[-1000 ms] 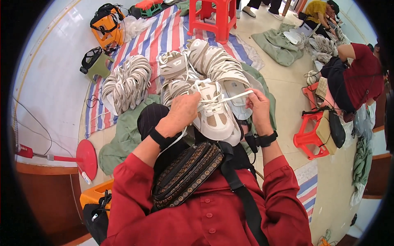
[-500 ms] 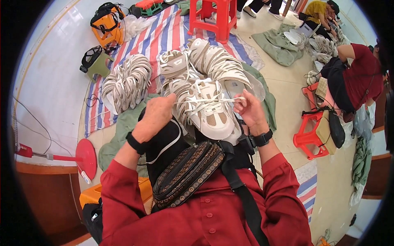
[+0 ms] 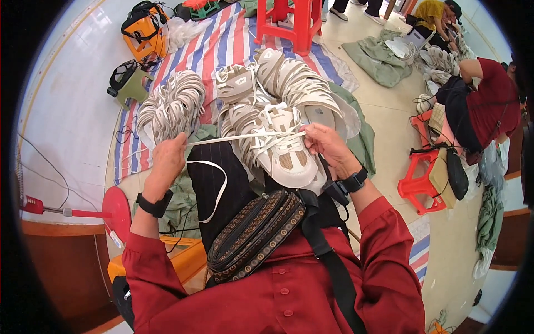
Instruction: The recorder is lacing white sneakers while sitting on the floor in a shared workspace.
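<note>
Left hand (image 3: 169,160) and right hand (image 3: 329,148) are pinching flat, white, soft-looking fabric lace (image 3: 222,139), best gripped left of that white-and-beige mesh shoe (image 3: 286,161).

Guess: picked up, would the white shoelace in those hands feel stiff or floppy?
The shoelace is probably floppy: its loose end curves over the dark trouser leg. It looks light, being narrow and flat. It likely straightens when pulled, as beside the left hand.
</note>
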A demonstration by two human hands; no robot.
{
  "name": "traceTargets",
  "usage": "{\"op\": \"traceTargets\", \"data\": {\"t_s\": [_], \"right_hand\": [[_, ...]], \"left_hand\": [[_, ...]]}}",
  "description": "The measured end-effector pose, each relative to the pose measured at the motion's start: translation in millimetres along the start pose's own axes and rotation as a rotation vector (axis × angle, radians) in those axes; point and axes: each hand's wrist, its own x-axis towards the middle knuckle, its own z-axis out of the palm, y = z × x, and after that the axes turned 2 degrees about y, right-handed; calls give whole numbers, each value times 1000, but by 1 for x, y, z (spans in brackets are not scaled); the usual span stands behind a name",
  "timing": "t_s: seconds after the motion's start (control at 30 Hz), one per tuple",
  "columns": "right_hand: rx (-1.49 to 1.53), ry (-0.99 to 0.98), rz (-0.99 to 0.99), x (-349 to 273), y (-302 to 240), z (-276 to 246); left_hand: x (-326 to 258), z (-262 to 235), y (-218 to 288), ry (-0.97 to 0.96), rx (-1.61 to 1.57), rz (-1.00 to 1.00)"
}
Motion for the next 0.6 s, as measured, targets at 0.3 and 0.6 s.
{"op": "traceTargets", "data": {"t_s": [0.3,0.6], "right_hand": [[-168,33,14,0,-2,4],[-134,2,18,0,-2,2]], "left_hand": [[-18,-9,-39,6,145,-106],[-16,10,-48,34,303,-122]]}}
